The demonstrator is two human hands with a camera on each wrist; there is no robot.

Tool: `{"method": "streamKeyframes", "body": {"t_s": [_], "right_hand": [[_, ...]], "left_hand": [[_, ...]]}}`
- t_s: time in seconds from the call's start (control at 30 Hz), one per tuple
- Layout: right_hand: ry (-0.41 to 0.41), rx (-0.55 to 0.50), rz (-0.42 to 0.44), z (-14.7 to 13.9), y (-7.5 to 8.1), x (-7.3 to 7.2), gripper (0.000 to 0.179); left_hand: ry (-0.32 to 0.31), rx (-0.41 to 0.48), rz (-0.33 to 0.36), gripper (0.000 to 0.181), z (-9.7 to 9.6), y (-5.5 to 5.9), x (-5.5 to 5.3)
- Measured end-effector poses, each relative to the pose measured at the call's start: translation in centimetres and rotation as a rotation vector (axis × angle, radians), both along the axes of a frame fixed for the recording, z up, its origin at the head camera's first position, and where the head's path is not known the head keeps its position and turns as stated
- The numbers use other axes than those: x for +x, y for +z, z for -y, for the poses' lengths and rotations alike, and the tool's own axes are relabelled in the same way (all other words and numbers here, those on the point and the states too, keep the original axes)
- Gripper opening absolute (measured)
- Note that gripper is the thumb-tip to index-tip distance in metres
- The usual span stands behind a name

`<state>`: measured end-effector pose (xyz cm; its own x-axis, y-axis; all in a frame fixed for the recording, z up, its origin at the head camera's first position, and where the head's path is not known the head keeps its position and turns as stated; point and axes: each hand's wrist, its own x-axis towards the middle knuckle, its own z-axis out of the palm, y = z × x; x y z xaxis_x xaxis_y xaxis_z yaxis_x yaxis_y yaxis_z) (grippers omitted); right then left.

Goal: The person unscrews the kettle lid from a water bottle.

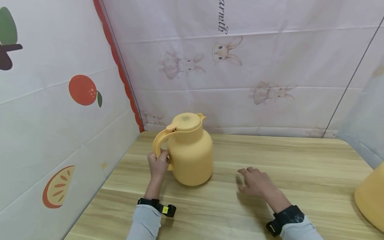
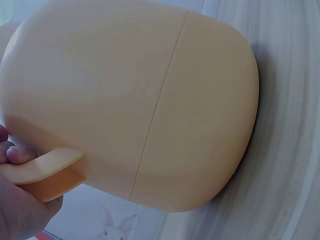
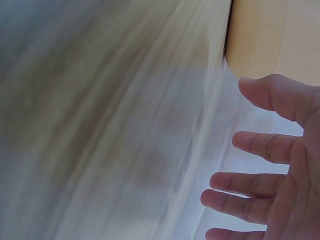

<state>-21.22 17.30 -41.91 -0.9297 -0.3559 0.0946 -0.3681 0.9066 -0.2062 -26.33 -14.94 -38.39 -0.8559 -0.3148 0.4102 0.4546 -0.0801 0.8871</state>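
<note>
A yellow thermos jug point(image 1: 192, 156) with a lid and a spout stands on the wooden table, left of the middle. My left hand point(image 1: 159, 164) grips the lower part of its handle point(image 1: 160, 141). In the left wrist view the fingers point(image 2: 22, 154) curl round the handle, close to the jug's body point(image 2: 130, 90). To the right of the jug, apart from it, my right hand point(image 1: 257, 182) hovers over the table with nothing in it. Its fingers point(image 3: 250, 185) are spread and fairly straight in the right wrist view, where part of the jug point(image 3: 260, 35) shows beyond the thumb.
Another yellow rounded object point(image 1: 372, 196), cut off by the frame, sits at the table's right edge. The wooden table point(image 1: 288, 160) meets a back wall covering point(image 1: 192, 80) printed with rabbits. A fruit-printed covering point(image 1: 60, 133) borders the left side.
</note>
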Motion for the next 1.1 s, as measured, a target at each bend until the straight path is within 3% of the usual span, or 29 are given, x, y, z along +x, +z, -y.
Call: {"method": "streamKeyframes", "body": {"t_s": [0.3,0.6,0.83,1.1], "right_hand": [[-0.02,-0.033,0.027,-1.2,0.1,0.2,0.059],[-0.027,-0.043,0.04,-2.7,1.3,0.6,0.062],[-0.038,-0.059,0.051,-3.7,2.0,1.1,0.063],[-0.056,-0.079,0.083,-4.4,3.0,1.7,0.067]], "left_hand": [[-0.053,0.008,-0.014,0.034,-1.0,0.0,0.4],[-0.082,0.003,-0.002,0.036,-2.1,0.3,0.8],[-0.118,-0.037,-0.001,0.037,-3.5,2.2,2.6],[-0.151,-0.027,-0.003,0.036,-4.8,2.3,2.9]]}}
